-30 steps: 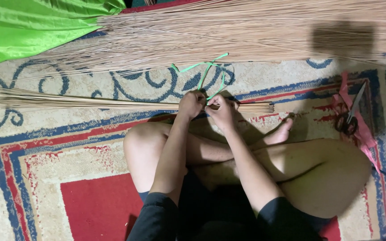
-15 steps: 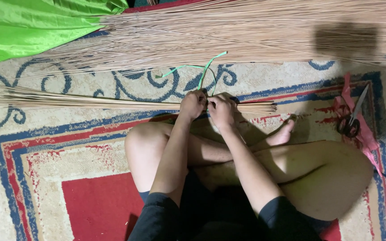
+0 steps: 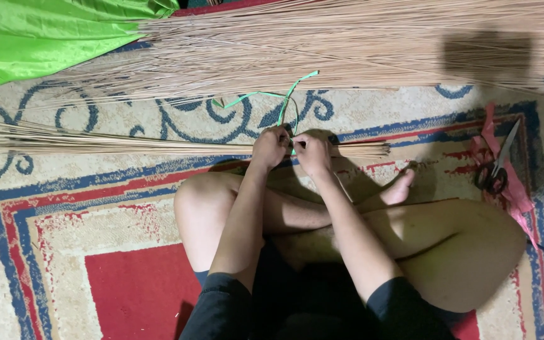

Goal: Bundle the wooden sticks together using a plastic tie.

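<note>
Floor: patterned carpet [image 3: 70, 252] in cream, red and blue with dark blue scrolls, covering the whole view, and the person sits cross-legged on it, bare knees wide
Far side: big loose heap of thin tan broom sticks [image 3: 360, 44] spread across the top of the carpet, fanning out to the left
Top left: sheet of shiny bright green fabric [image 3: 45, 31], lying over the heap's left end
Middle: slim bundle of thin tan sticks [image 3: 127, 143] laid flat left to right on the carpet, just in front of the knees, tips tapering to the left, cut ends squared off at the right
Right edge: crumpled pink cloth strip [image 3: 511, 189] on the blue border, well apart from the hands
On that strip: black-handled scissors [image 3: 495, 167], blades pointing away from the person
At the bundle: thin green plastic string [image 3: 266, 97], wrapped at the bundle near its right part, loose ends curling up and away toward the heap
Left hand [image 3: 271, 146]: down on the bundle, fingers clenched on the green string right at the wrap
Right hand [image 3: 313, 151]: just beside the left, almost touching it, fingers pinched on the same string over the bundle
Close call: exactly how the string crosses beneath the fingers is hidden, cannot tell
</note>
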